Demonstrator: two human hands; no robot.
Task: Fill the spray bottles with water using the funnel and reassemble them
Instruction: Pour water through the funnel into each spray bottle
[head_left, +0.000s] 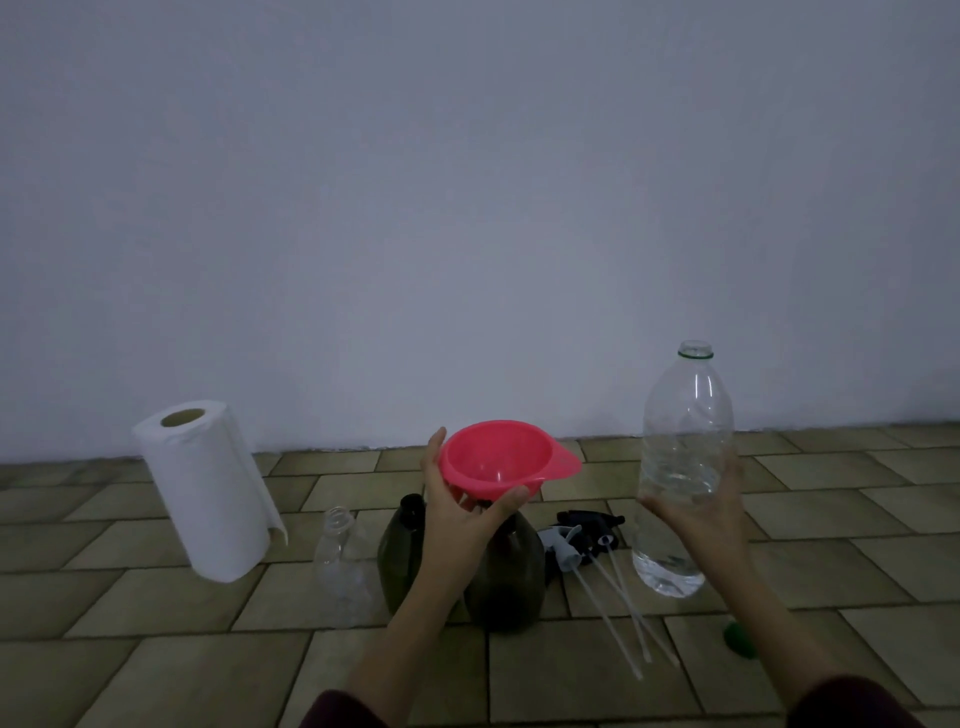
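Observation:
My left hand (460, 514) grips a pink funnel (498, 457) from below, holding it above a dark green spray bottle (506, 577) on the tiled floor. A second dark bottle (400, 551) stands just left of it, partly hidden by my forearm. A small clear bottle (343, 561) stands further left, uncapped. My right hand (701, 519) holds a large clear water bottle (685, 457) upright and uncapped, with some water at its bottom. Three spray heads (582, 535) with long dip tubes lie on the floor between the dark bottle and the water bottle.
A white paper towel roll (205, 483) stands at the left near the wall. A green cap (740, 639) lies on the floor at the lower right. A plain wall (467, 208) rises close behind the objects.

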